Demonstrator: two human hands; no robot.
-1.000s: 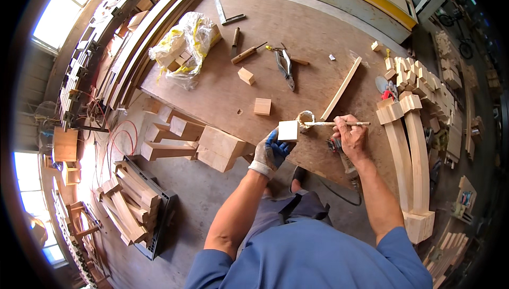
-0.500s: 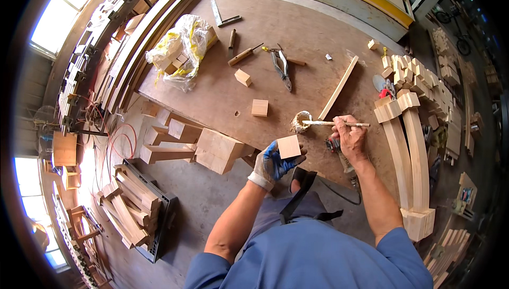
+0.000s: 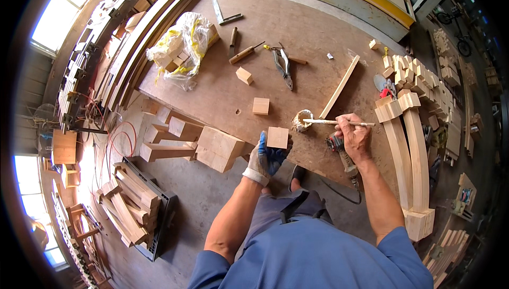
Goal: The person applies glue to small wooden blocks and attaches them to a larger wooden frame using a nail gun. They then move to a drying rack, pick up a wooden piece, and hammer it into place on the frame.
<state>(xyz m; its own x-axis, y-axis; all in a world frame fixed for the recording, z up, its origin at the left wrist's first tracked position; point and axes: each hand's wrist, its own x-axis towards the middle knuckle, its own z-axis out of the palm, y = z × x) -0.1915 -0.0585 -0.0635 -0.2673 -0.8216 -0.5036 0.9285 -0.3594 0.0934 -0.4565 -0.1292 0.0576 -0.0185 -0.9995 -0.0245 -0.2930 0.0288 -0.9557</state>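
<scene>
My left hand [image 3: 268,157], in a white and blue work glove, grips a square wooden block [image 3: 277,137] just off the table's near edge. Bare, my right hand [image 3: 353,136] is closed around a thin pale stick [image 3: 328,123], whose left end reaches into the mouth of a small crusted pot [image 3: 301,121]. Whether that end carries bristles is hidden in the pot. A second wooden block [image 3: 261,106] sits on the table left of the pot, and a smaller one [image 3: 244,76] lies beyond it. Beneath my right hand is a power tool [image 3: 344,161] with a cable.
On the brown table [image 3: 297,18] lie pliers [image 3: 283,69], a wooden-handled awl [image 3: 244,54], a try square [image 3: 221,13], a wood strip [image 3: 339,88] and a plastic bag of blocks [image 3: 185,45]. Curved wooden pieces [image 3: 411,151] line the right; a black crate [image 3: 164,225] stands on the floor.
My left hand has moved left and slightly up with the block, now turned squarer to view. My right hand has shifted slightly right, its stick still in the pot.
</scene>
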